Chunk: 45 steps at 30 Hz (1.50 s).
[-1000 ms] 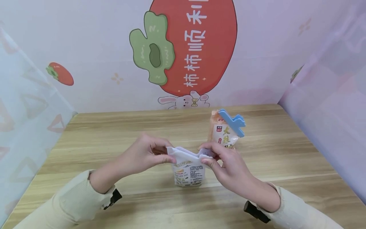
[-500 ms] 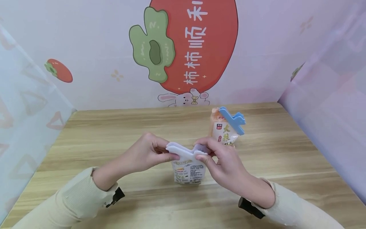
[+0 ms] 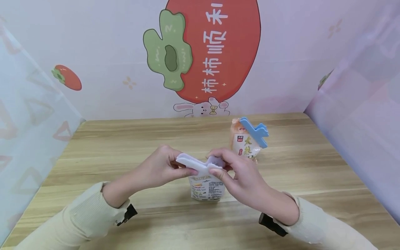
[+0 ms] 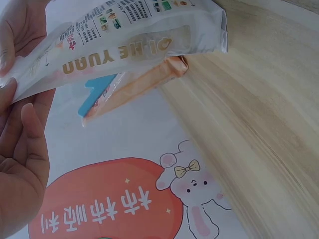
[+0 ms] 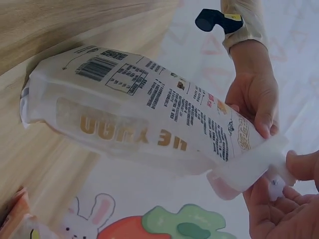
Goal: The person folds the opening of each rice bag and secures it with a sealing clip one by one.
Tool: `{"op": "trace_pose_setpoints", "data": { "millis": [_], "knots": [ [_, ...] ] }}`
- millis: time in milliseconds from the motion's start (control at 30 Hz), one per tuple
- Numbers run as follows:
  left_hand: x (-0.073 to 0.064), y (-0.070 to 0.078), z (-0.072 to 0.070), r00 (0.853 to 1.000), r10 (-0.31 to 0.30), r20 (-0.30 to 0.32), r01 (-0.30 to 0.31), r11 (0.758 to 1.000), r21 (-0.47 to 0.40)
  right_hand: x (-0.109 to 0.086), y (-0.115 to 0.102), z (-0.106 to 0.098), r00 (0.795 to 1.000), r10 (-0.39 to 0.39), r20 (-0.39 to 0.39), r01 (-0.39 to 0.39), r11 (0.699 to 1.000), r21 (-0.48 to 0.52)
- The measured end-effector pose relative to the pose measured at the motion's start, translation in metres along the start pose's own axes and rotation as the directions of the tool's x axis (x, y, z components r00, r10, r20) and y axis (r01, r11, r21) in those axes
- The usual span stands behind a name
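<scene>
A white printed bag (image 3: pixel 207 190) stands upright on the table in the head view. A pale lavender-white bag clip (image 3: pixel 192 162) lies across its top edge. My right hand (image 3: pixel 247 178) pinches the clip's handles between thumb and fingers. At the bag's upper left corner, my left hand (image 3: pixel 157 170) pinches the bag just below the clip's arm. In the right wrist view the clip (image 5: pixel 244 169) straddles the bag's narrowed top, its two arms slightly apart at the tip. The left wrist view shows the bag (image 4: pixel 129 47) running up into the fingers; the clip is not visible there.
Behind the right hand stands an orange and white bag (image 3: pixel 243 144) closed with a blue clip (image 3: pixel 254 132). The wooden table (image 3: pixel 125 139) meets a printed backdrop (image 3: pixel 109 97) at its far edge, with fabric walls on both sides.
The clip and right hand have shifted left along the bag's top, so the clip's arms now reach past its left corner. The left hand stays pinching that corner.
</scene>
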State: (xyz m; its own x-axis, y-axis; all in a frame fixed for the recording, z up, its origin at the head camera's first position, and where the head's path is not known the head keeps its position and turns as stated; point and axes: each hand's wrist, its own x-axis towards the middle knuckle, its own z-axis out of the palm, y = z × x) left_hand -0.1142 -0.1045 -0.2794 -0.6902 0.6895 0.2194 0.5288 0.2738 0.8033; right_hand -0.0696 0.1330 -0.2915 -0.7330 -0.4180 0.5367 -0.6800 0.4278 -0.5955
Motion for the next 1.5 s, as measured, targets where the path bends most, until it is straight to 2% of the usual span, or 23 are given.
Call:
{"op": "trace_pose_setpoints", "data": {
  "millis": [133, 267, 567, 767, 867, 933, 1000, 1067, 1133, 1200, 1267, 1333, 1400, 1433, 1500],
  "knots": [
    [0.000, -0.002, 0.000, 1.000, -0.008, -0.009, 0.008, 1.000, -0.001, -0.003, 0.002, -0.004, 0.996, 0.060, 0.061, -0.062, 0.998, 0.027],
    [-0.001, -0.002, 0.001, 0.999, -0.010, -0.033, 0.010, 1.000, -0.015, -0.009, 0.008, -0.005, 0.984, 0.133, 0.116, -0.135, 0.991, 0.009],
    [-0.004, 0.002, 0.000, 0.999, 0.018, -0.041, -0.017, 1.000, 0.012, -0.011, 0.013, -0.002, 0.989, 0.089, 0.115, -0.090, 0.996, 0.003],
    [-0.004, 0.001, -0.001, 0.999, -0.007, -0.044, 0.007, 1.000, 0.006, -0.011, 0.016, -0.006, 0.979, 0.132, 0.155, -0.136, 0.991, 0.017],
    [-0.007, -0.002, 0.000, 0.999, -0.031, -0.036, 0.031, 1.000, -0.002, -0.015, 0.021, -0.014, 0.977, 0.117, 0.178, -0.122, 0.992, 0.020],
    [-0.011, -0.006, -0.001, 0.998, -0.051, -0.027, 0.051, 0.999, 0.002, -0.018, 0.025, -0.023, 0.983, 0.083, 0.163, -0.085, 0.996, 0.009],
    [-0.015, -0.009, -0.002, 0.997, -0.077, -0.015, 0.077, 0.997, 0.018, -0.023, 0.029, -0.035, 0.992, 0.057, 0.110, -0.057, 0.998, -0.006],
    [-0.021, -0.014, -0.005, 0.993, -0.120, -0.021, 0.121, 0.991, 0.055, -0.026, 0.032, -0.046, 0.999, 0.038, 0.021, -0.037, 0.998, -0.044],
    [-0.027, -0.020, -0.011, 0.990, -0.131, -0.046, 0.135, 0.984, 0.117, -0.030, 0.037, -0.058, 0.996, 0.017, -0.088, -0.025, 0.995, -0.095],
    [-0.034, -0.026, -0.018, 0.986, -0.130, -0.106, 0.150, 0.967, 0.205, -0.034, 0.042, -0.071, 0.984, 0.014, -0.175, -0.042, 0.987, -0.154],
    [-0.039, -0.034, -0.026, 0.981, -0.077, -0.176, 0.133, 0.935, 0.329, -0.037, 0.051, -0.084, 0.973, 0.011, -0.232, -0.065, 0.972, -0.225],
    [-0.043, -0.041, -0.035, 0.972, -0.008, -0.235, 0.120, 0.877, 0.465, -0.041, 0.062, -0.097, 0.966, 0.033, -0.255, -0.109, 0.951, -0.289],
    [-0.046, -0.049, -0.044, 0.958, 0.041, -0.283, 0.138, 0.799, 0.585, -0.044, 0.076, -0.108, 0.966, 0.061, -0.252, -0.147, 0.929, -0.339],
    [-0.047, -0.053, -0.047, 0.953, 0.054, -0.297, 0.152, 0.762, 0.629, -0.046, 0.084, -0.113, 0.967, 0.077, -0.243, -0.162, 0.921, -0.353],
    [-0.050, -0.060, -0.053, 0.946, 0.024, -0.323, 0.213, 0.704, 0.677, -0.050, 0.099, -0.120, 0.970, 0.115, -0.213, -0.190, 0.907, -0.375]
  ]
}}
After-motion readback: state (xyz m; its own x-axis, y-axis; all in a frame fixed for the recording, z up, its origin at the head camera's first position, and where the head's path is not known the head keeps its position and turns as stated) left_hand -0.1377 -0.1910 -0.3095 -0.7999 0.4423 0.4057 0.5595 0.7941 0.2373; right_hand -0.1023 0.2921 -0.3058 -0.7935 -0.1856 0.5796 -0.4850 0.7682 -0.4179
